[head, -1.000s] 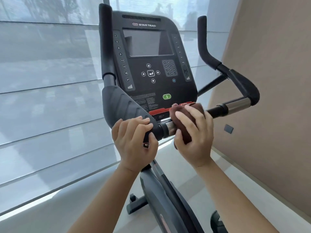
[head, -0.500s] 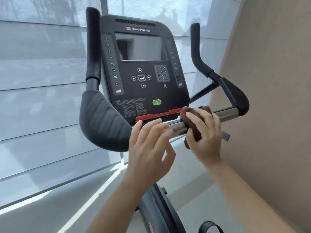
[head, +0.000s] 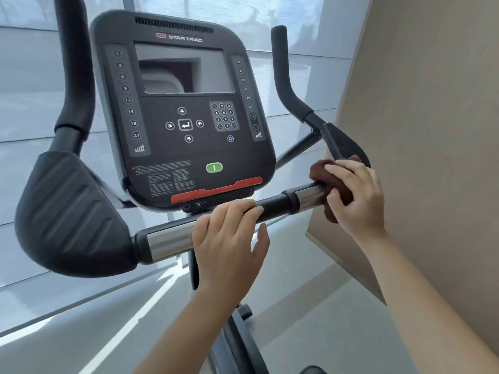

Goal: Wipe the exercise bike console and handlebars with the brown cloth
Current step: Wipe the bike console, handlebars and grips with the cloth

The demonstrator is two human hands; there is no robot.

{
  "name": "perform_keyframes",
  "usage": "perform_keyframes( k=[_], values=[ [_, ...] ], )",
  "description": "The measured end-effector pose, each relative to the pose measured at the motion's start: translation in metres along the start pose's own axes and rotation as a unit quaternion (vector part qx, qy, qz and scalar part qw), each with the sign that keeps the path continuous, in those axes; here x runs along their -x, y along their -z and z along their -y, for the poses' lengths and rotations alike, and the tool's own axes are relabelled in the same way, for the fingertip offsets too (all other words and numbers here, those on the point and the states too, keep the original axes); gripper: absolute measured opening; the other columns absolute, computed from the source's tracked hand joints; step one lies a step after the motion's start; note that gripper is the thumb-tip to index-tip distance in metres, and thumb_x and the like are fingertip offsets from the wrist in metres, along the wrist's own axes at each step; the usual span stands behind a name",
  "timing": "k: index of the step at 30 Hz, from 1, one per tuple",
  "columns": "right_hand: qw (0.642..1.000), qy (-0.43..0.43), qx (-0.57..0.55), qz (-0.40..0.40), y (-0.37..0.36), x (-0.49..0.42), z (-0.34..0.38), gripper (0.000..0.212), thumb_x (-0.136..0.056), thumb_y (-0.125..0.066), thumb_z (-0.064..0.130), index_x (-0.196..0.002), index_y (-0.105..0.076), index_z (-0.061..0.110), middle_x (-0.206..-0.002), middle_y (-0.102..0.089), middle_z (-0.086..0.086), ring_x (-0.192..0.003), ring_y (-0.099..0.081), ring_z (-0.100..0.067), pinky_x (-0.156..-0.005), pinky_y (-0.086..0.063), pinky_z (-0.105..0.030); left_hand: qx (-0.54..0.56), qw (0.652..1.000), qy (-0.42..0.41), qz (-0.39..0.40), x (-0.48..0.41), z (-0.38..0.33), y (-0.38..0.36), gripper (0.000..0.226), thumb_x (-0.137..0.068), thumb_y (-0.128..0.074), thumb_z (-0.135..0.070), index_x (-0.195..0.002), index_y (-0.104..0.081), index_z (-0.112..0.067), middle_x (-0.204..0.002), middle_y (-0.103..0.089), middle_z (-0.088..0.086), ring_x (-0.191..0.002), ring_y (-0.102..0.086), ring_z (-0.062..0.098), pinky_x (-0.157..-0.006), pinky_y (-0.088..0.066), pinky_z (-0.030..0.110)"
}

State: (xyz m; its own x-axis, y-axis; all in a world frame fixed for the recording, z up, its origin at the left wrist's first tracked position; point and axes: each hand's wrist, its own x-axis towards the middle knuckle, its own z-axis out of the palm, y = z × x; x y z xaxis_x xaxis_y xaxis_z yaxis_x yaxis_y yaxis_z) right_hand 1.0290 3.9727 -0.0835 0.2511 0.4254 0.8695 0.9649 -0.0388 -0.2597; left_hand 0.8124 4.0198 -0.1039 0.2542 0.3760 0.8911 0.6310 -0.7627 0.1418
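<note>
Beside the tan wall [head: 432,90], the right hand [head: 356,193] clenched the brown cloth [head: 320,172] round the right chrome sleeve [head: 307,197] of the handlebars [head: 272,205], apparently to rub all sides at once. The left hand [head: 229,233] hooked its fingers over the black middle below the console [head: 162,157], likely to steady it.

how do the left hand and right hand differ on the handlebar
The left hand is bare, fingers hooked over the black middle of the handlebar, thumb spread free; the right hand grips the brown cloth against the bar's right end. The left hand sits under the console; the right hand sits beyond it, by the chrome sleeve. Both are on the same handlebar.
</note>
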Motion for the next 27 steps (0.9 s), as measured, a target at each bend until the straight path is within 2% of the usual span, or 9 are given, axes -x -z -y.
perform_keyframes(
  k=[4, 7, 9, 13, 18, 23, 27],
  values=[
    [0.995, 0.066, -0.046, 0.052, -0.009, 0.008, 0.037, 0.036, -0.077, -0.049, 0.018, -0.109, -0.067, 0.012, -0.113, -0.065, -0.006, -0.102, -0.054, -0.03, -0.097, -0.036, -0.027, 0.013, 0.998, 0.062, -0.012, -0.004, -0.01, -0.001, 0.017, -0.082, -0.055, -0.023, -0.087, -0.071, -0.018, -0.091, -0.07, -0.007, -0.086, -0.062, 0.018, -0.077, -0.032, 0.03],
    [0.984, 0.125, -0.08, 0.103, -0.005, 0.002, 0.037, 0.037, -0.076, -0.052, 0.017, -0.109, -0.067, 0.014, -0.113, -0.064, -0.005, -0.1, -0.056, -0.029, -0.095, -0.041, -0.031, -0.009, 0.998, 0.056, 0.003, -0.009, -0.019, -0.006, 0.017, -0.081, -0.056, -0.026, -0.086, -0.07, -0.018, -0.089, -0.07, -0.006, -0.085, -0.061, 0.02, -0.075, -0.03, 0.032],
    [0.983, 0.117, -0.069, 0.126, 0.003, -0.005, 0.018, 0.037, -0.076, -0.052, 0.016, -0.11, -0.066, 0.012, -0.114, -0.064, -0.008, -0.101, -0.056, -0.03, -0.094, -0.045, -0.039, -0.01, 0.999, 0.043, 0.018, -0.012, -0.021, -0.01, 0.017, -0.082, -0.055, -0.026, -0.086, -0.07, -0.017, -0.088, -0.069, -0.004, -0.083, -0.061, 0.021, -0.074, -0.03, 0.033],
    [0.987, 0.048, -0.027, 0.153, 0.02, -0.019, -0.014, 0.042, -0.076, -0.043, 0.021, -0.108, -0.068, 0.011, -0.113, -0.064, -0.009, -0.106, -0.054, -0.034, -0.087, -0.05, -0.048, -0.008, 0.999, 0.022, 0.025, -0.016, -0.025, -0.019, 0.014, -0.082, -0.058, -0.024, -0.084, -0.069, -0.015, -0.086, -0.069, -0.002, -0.075, -0.06, 0.02, -0.071, -0.031, 0.032],
    [0.976, 0.071, -0.047, 0.202, 0.016, -0.024, 0.004, 0.044, -0.075, -0.044, 0.029, -0.111, -0.066, 0.016, -0.111, -0.065, -0.003, -0.101, -0.054, -0.028, -0.09, -0.047, -0.04, -0.02, 0.999, 0.04, -0.004, -0.017, -0.028, -0.026, 0.009, -0.08, -0.058, -0.02, -0.08, -0.067, -0.017, -0.072, -0.062, -0.002, -0.063, -0.053, 0.021, -0.065, -0.028, 0.03],
    [0.955, 0.145, -0.091, 0.242, 0.009, -0.028, 0.016, 0.041, -0.077, -0.052, 0.027, -0.116, -0.063, 0.017, -0.112, -0.064, -0.001, -0.095, -0.057, -0.025, -0.087, -0.048, -0.037, -0.04, 0.999, 0.018, -0.017, -0.014, -0.026, -0.029, 0.01, -0.082, -0.058, -0.018, -0.082, -0.068, -0.017, -0.073, -0.065, -0.003, -0.063, -0.055, 0.022, -0.063, -0.029, 0.031],
    [0.966, 0.099, -0.073, 0.228, 0.017, -0.038, -0.012, 0.035, -0.078, -0.057, 0.022, -0.111, -0.066, 0.015, -0.108, -0.065, -0.001, -0.094, -0.058, -0.026, -0.085, -0.049, -0.041, -0.03, 0.999, 0.022, 0.001, -0.014, -0.027, -0.025, 0.012, -0.08, -0.059, -0.017, -0.086, -0.07, -0.016, -0.078, -0.066, -0.003, -0.067, -0.057, 0.023, -0.065, -0.03, 0.031]
  ],
)
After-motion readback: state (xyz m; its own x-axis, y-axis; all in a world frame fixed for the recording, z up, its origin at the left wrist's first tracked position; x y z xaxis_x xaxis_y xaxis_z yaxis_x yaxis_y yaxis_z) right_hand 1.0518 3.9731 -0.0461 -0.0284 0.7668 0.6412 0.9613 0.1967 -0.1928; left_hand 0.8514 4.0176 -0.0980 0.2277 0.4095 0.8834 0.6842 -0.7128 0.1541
